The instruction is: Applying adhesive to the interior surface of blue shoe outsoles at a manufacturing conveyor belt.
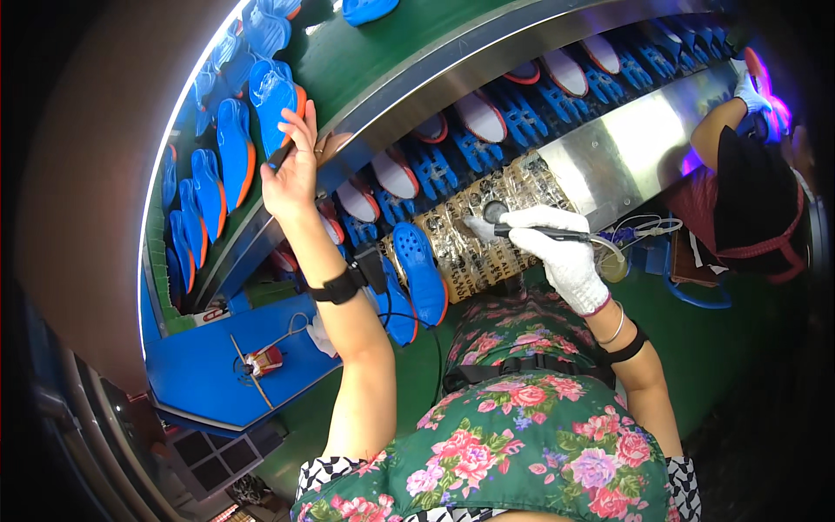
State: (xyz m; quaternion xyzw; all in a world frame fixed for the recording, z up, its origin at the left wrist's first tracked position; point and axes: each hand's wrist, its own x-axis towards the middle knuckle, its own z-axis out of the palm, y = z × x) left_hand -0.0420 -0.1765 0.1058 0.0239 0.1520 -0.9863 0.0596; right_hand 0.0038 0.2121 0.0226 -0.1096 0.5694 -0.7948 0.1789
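Observation:
My bare left hand [296,161] reaches over the metal edge of the green conveyor belt, its fingers apart. The fingertips are at the orange rim of a blue shoe-shaped piece [274,94] lying on the belt. A small dark thing [277,157] shows by the thumb; whether I hold it is unclear. My right hand [557,252], in a white glove, is closed around a black-handled brush [548,232] with a pale tip and a cord or tube at its rear. The brush hovers over or touches a taped, film-wrapped ledge [474,248]. Two blue shoe-shaped pieces [418,274] with orange rims rest against that ledge.
More blue pieces [233,152] stand along the green belt [383,56]. Below it runs a rack of white soles [480,117] with red rims and blue holders. A blue table [209,357] bears a small red-and-white object [263,359]. A co-worker's gloved hand [750,94] is at far right.

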